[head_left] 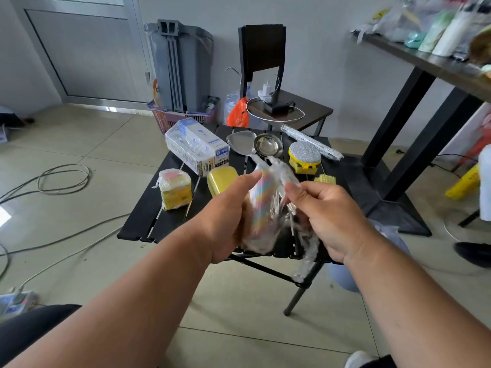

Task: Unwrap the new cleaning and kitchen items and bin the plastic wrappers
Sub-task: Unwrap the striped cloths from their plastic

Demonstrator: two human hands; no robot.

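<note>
Both hands are raised above the near edge of a small black slatted desk [170, 221]. The left hand [225, 216] grips a pastel striped item [261, 197] still in clear plastic wrapper [305, 243]; what the item is cannot be told, as blur and glare hide it. The right hand [326, 213] pinches loose wrapper, which trails below the desk edge. Beyond the hands on the desk lie a wrapped box [196, 147] with print too small to read, a wrapped sponge pack [175, 192], a yellow sponge [221, 179], 2 metal ladles [255, 146] and a glittery scrubber [305, 155]. A grey bin [180, 67] stands behind the desk, by the wall.
</note>
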